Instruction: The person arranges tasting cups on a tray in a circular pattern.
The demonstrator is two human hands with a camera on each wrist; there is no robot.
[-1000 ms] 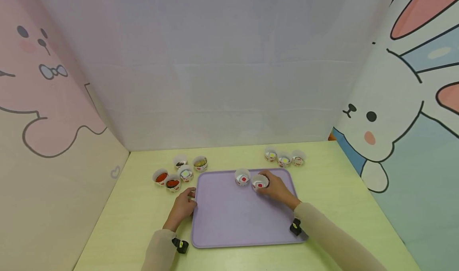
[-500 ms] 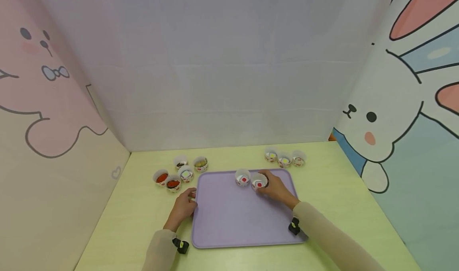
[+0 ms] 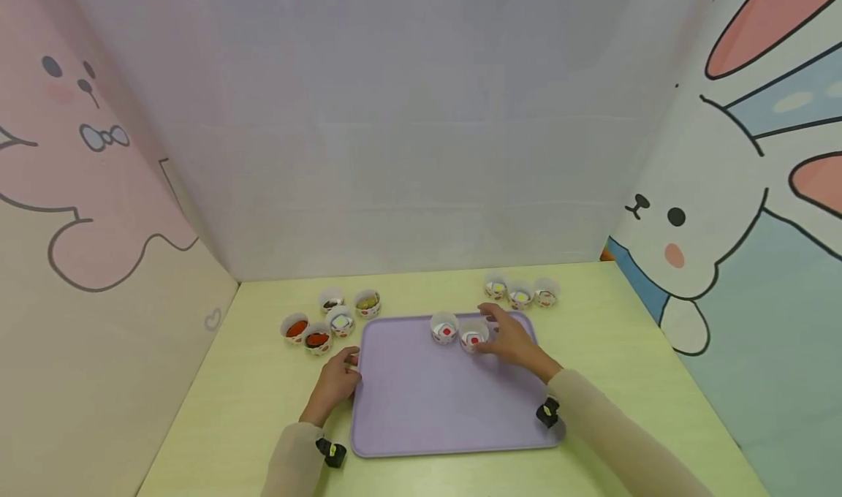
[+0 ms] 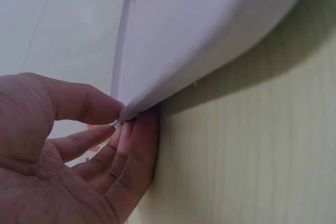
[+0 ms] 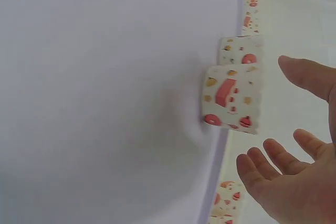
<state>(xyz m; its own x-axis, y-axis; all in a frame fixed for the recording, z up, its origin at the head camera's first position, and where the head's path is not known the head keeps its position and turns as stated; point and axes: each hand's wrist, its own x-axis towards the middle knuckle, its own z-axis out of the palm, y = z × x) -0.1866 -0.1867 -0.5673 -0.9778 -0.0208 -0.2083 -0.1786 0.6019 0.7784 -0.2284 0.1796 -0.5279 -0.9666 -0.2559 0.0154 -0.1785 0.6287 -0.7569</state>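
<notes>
Counter point(image 3: 217, 424), pale yellow, bounded by white back wall point(image 3: 421, 131) and cartoon-printed side walls point(image 3: 697, 190). Purple tray point(image 3: 421, 402), edge pinched by left hand point(image 3: 335, 381); cup point(image 3: 472, 336) neared by right hand point(image 3: 516, 343), fingers spread.

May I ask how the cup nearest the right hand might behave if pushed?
The cup would probably slide before tipping, since it looks squat and sits upright on the tray. It is likely light, being small beside the right hand.
</notes>
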